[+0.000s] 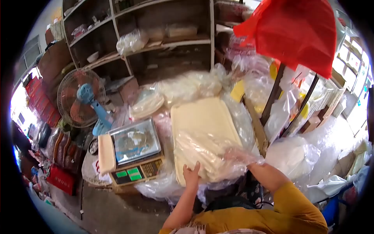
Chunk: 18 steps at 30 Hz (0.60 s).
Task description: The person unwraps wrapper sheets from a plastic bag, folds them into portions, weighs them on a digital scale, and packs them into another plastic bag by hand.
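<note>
A flat, pale cream rectangular stack [204,117] with rounded corners lies in front of me, and what it is made of I cannot tell. Clear plastic film [202,144] covers its near half in wrinkles. At the near left edge is my left hand [192,174], thumb and fingers apart, with nothing visible in it. My right hand [238,155] is over the near right part of the stack, veiled by the clear plastic. Its fingers are blurred, so whether they grip the film does not show.
Left of the stack stands a weighing scale [136,140] with a metal pan and a folded cream piece [106,153] on its edge. Behind are a blue fan [87,95], bagged cream goods [187,90] and shelves [167,43]. A red cloth [298,35] hangs at upper right.
</note>
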Each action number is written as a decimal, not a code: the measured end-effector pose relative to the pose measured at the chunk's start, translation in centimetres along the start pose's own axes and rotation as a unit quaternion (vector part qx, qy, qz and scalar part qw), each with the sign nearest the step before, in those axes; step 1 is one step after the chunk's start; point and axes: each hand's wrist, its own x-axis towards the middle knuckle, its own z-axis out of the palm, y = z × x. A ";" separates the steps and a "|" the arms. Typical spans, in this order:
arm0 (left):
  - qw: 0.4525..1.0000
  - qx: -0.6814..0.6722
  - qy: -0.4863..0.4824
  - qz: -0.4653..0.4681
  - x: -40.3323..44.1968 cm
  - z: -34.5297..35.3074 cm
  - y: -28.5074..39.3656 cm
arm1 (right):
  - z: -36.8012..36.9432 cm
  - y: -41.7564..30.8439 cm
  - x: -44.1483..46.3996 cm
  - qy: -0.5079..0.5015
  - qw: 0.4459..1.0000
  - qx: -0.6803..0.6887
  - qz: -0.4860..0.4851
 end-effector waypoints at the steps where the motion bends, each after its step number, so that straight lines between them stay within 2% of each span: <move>1: 1.000 0.020 0.002 0.016 0.5 0.0 0.2 | 0.3 0.2 0.1 -0.002 1.000 0.014 0.003; 4: 0.965 -0.223 -0.119 -0.067 -0.1 -0.1 3.4 | 1.2 1.0 -0.9 0.005 0.997 0.078 0.005; 7: 0.973 -0.213 -0.083 0.011 -0.6 0.5 3.4 | 2.7 1.8 -3.3 0.025 0.986 0.167 -0.009; 11: 0.967 -0.213 -0.140 -0.006 0.2 -0.1 4.6 | 3.9 2.6 -5.4 0.083 0.978 0.188 -0.039; 13: 0.977 -0.177 -0.102 0.063 1.3 0.8 6.7 | 4.1 1.8 -5.7 0.145 0.986 0.082 -0.029; 15: 0.985 -0.088 -0.044 0.142 5.2 0.9 6.9 | 4.6 -0.9 -5.8 0.154 0.977 0.143 -0.029; 17: 0.974 -0.054 0.059 0.210 8.6 2.2 7.3 | 4.9 -3.6 -6.1 0.164 0.965 0.205 -0.028; 18: 0.972 -0.051 0.078 0.216 10.2 2.6 7.9 | 4.8 -3.8 -6.6 0.158 0.962 0.224 -0.005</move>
